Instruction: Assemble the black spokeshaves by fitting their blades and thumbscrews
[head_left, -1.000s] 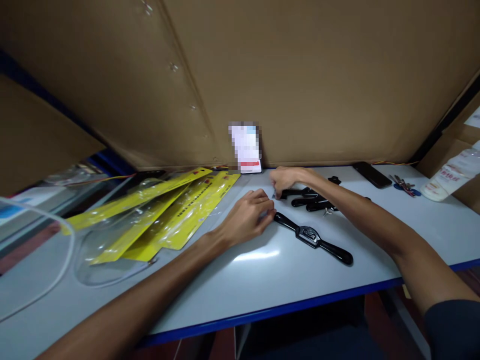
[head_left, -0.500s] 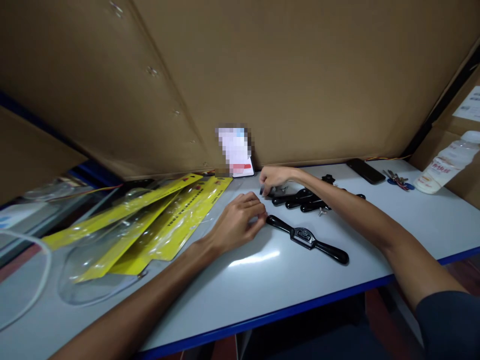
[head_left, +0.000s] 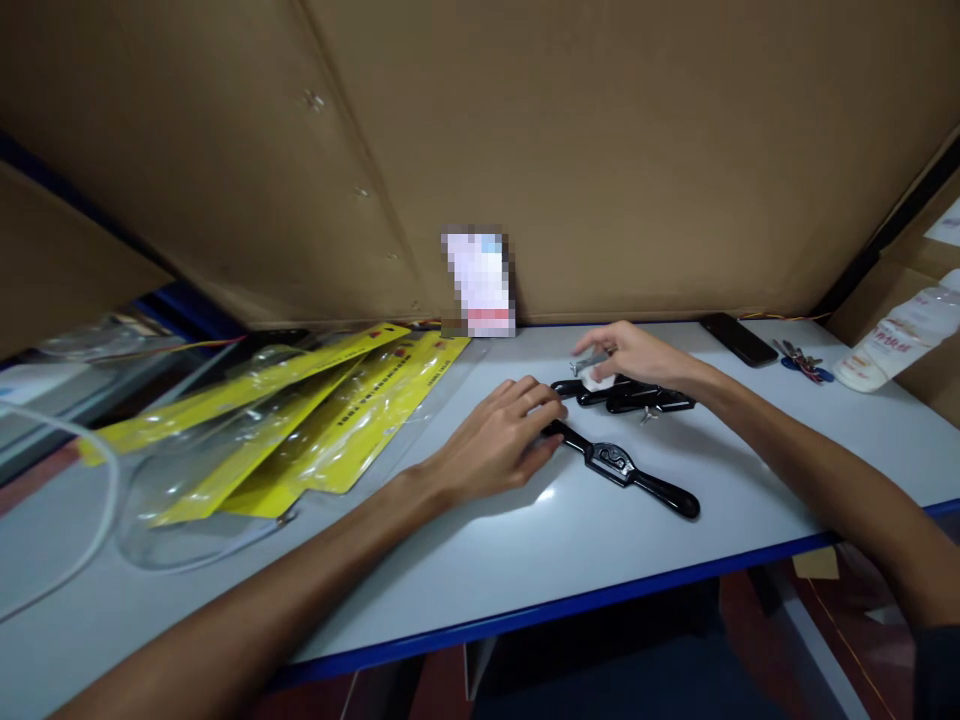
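Cardboard panel (head_left: 600, 180): stood upright along the rear.
Desk (head_left: 480, 580): pale top, edged in blue.
Yellow packs (head_left: 352, 430): fanned out on the left side.
Black tool pile (head_left: 630, 402): bunched under the right hand (head_left: 637, 355), partly covered by it.
Black tool (head_left: 611, 462): laid between the forearms, far handle end at the left hand (head_left: 514, 440).
Hands: set apart; left fingers placed at that handle end, grip cannot be told; right fingers parted.
White piece (head_left: 598, 380): located under right fingers; whether held cannot be told.
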